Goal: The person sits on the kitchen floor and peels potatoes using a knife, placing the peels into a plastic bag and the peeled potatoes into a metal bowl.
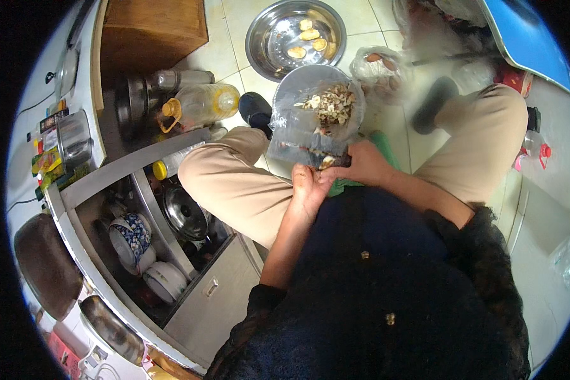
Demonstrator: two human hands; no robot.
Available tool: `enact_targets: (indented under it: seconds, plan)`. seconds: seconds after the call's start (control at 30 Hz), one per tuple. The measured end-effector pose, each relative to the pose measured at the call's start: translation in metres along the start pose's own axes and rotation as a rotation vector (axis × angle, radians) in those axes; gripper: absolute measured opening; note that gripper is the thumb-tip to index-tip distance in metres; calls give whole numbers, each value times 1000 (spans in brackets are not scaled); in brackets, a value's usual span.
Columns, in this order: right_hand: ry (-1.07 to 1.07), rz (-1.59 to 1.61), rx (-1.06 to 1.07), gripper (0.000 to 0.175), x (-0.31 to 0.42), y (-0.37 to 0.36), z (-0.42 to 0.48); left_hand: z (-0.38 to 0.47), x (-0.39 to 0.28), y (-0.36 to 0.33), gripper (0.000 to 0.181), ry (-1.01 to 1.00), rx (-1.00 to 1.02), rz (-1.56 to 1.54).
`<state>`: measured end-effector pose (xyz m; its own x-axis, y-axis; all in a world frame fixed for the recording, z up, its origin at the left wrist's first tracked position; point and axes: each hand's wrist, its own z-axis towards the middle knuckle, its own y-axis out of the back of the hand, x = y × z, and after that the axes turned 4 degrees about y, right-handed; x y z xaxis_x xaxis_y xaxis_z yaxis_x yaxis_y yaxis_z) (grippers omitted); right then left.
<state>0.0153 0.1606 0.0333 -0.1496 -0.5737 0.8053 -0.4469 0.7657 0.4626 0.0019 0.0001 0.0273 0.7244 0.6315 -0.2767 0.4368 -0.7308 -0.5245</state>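
Note:
Between my knees stands a waste bin lined with a clear plastic bag point(285, 114), with a heap of brown and pale peelings point(335, 104) in it. My left hand point(309, 183) is at its near rim, thumb up, fingers closed around a small pale, partly peeled piece of root vegetable point(327, 162). My right hand point(368, 164) meets it from the right and grips a dark object point(345, 159), perhaps a tool handle; the fingers hide most of it. Beyond the bin, a stainless steel basin point(266, 52) holds several peeled pale yellow pieces point(308, 34).
A knotted plastic bag with brown roundish contents point(377, 66) lies right of the bin. Left are a large oil bottle point(199, 102) and an open cabinet with bowls point(164, 280) and a pot lid point(185, 211). A blue-topped table edge point(532, 42) juts in at upper right.

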Motion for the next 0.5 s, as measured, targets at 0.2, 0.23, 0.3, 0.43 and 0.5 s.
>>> enact_targets:
  seconds: [0.2,0.23,0.3,0.43,0.5]
  plan:
    - [-45,97,-142,82,-12,-1,16,-8,-9,-4,40,-27,83,40]
    - [-71,115,-111,81,-12,-1,16,-9,-10,-6,39,-47,58,67]
    - [-119,149,-47,81,-11,1,16,-4,-8,-3,37,-97,37,126]
    - [-51,226,-65,81,-10,1,12,-4,-6,2,38,-62,30,153]
    - [-4,209,-71,81,-10,-1,12,-5,-7,5,36,-3,79,119]
